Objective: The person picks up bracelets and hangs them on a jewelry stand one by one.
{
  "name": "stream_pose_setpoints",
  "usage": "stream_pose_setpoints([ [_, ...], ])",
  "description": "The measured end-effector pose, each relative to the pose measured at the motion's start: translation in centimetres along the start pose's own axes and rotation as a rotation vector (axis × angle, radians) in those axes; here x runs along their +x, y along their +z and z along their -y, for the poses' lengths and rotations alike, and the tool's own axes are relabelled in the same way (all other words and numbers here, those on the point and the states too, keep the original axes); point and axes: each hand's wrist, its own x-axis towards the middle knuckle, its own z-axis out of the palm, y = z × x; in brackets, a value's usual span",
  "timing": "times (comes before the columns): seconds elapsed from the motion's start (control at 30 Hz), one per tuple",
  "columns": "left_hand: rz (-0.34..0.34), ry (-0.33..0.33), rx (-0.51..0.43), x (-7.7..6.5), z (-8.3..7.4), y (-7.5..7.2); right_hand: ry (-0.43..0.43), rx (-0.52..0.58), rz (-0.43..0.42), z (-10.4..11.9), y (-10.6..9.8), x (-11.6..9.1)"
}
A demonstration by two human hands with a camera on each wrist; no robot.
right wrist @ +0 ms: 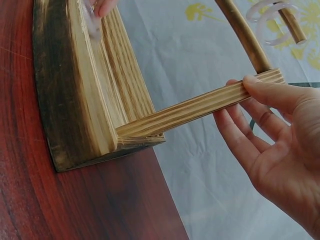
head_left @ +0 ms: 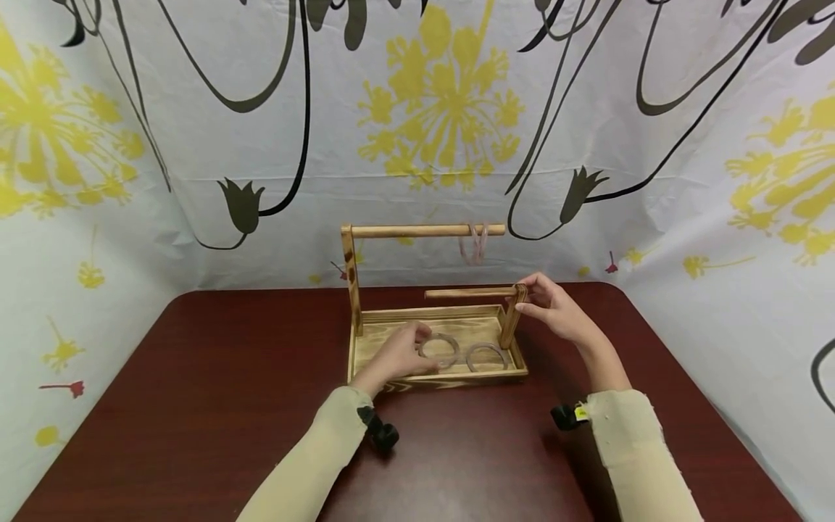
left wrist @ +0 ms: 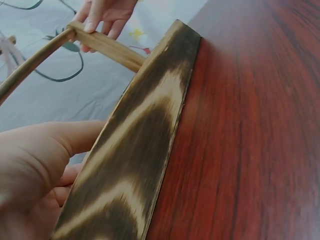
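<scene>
A wooden jewelry stand has a shallow tray (head_left: 417, 316), a tall post with a long bar (head_left: 411, 231), and a short post (head_left: 508, 326) with a lower bar (head_left: 466, 293). My left hand (head_left: 401, 354) reaches over the tray's front wall and pinches the left edge of a translucent bangle (head_left: 457, 351). Beside it in the tray lies a second bangle (head_left: 469, 358). My right hand (head_left: 554, 308) grips the top of the short post, with thumb and fingers on either side in the right wrist view. The left wrist view hides the left fingertips behind the tray wall.
Pale pink bangles (head_left: 479, 246) hang near the free right end of the long upper bar. The stand rests on a dark red wooden table (head_left: 228, 406). A patterned white cloth (head_left: 417, 159) hangs behind and along both sides of the table.
</scene>
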Motion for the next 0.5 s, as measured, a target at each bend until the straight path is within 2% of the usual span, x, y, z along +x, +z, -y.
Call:
stream_pose_setpoints([
  [0.23, -0.027, -0.037, -0.057, -0.5, 0.4, -1.2, 0.008, -0.015, -0.007, -0.1, -0.2, 0.1],
  [0.5, -0.071, -0.068, -0.123, -1.2, 0.8, -1.9, -0.007, 0.009, -0.007, -0.3, 0.0, 0.1],
])
